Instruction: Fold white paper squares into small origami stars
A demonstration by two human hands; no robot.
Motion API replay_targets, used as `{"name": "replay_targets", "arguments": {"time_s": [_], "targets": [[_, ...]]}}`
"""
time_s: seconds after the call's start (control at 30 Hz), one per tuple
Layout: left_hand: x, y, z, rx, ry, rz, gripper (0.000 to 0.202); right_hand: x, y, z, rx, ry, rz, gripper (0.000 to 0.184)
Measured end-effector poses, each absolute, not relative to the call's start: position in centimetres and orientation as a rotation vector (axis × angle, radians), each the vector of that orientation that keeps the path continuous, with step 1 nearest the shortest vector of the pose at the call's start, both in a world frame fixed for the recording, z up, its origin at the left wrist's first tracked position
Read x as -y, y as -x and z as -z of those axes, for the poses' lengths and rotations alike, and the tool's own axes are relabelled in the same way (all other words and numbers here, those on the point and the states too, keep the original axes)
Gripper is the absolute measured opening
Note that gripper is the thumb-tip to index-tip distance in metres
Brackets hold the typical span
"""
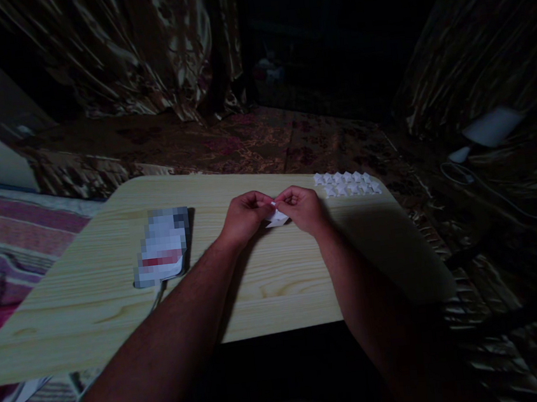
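Over the middle of the wood-grain table (278, 289), both my hands pinch a small folded piece of white paper (277, 218). My left hand (246, 217) grips its left side between thumb and curled fingers. From the right, my right hand (302, 207) holds the same paper, the two sets of fingertips almost meeting. Part of the paper is hidden behind the fingers, and its exact folded shape is too small to tell. To the right of my hands, several small white folded paper stars (347, 183) lie in two rows near the table's far right corner.
A phone (162, 244) with a blurred surface lies left of my left forearm, a white cable (157, 296) running from its near end. Beyond the table are patterned curtains (185, 43). A striped bed cover (17, 227) is at left, a white lamp (492, 127) at right.
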State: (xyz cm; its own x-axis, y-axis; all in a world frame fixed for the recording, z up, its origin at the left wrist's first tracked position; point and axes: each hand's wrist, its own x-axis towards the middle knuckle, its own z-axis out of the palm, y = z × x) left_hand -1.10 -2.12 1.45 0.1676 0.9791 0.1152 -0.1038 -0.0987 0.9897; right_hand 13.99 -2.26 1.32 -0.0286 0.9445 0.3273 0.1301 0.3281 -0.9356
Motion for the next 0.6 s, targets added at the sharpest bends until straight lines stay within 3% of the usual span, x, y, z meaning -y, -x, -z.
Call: {"name": "replay_targets", "arguments": {"time_s": [0.6], "targets": [[1.98, 1.1, -1.35, -1.035, -1.397, -1.201, 0.018, 2.22, -14.02, -1.21, 1.469, 1.035, -0.894, 0.011]]}}
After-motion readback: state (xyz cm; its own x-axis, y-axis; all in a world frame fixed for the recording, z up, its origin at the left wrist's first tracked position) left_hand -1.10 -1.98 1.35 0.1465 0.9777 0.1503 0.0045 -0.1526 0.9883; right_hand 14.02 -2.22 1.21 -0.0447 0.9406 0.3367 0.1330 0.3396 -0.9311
